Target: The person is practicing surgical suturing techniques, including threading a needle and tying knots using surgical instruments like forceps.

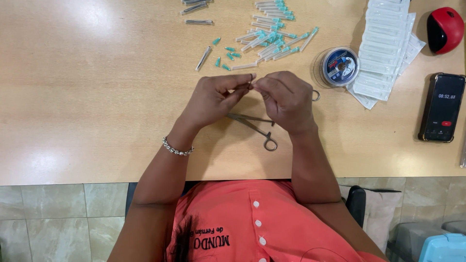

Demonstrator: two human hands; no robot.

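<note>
Closest to me is the orange buttoned shirt [272, 223], with both forearms reaching forward over the edge of the wooden table [87, 121]. A silver chain bracelet [177, 147] sits on the left wrist. Just past that, metal forceps [255, 127] lie flat on the table under the hands, 1 finger ring near the table edge and the other peeking out beside the right hand.

My left hand [211, 99] and right hand [286, 99] meet fingertip to fingertip above the forceps. The fingers of each are pinched together on something very small between them; I cannot tell what it is, it is too fine to make out.

Further out, right of the hands, a round clear spool [340, 66] lies flat, touching a stack of white sealed packets [386, 46]. Ahead of the hands is a scatter of capped needles [269, 34] with teal hubs, plus loose teal caps [228, 56]. Far right, a phone [442, 107] lies screen up, and beyond it a red and black rounded object [445, 29].
</note>
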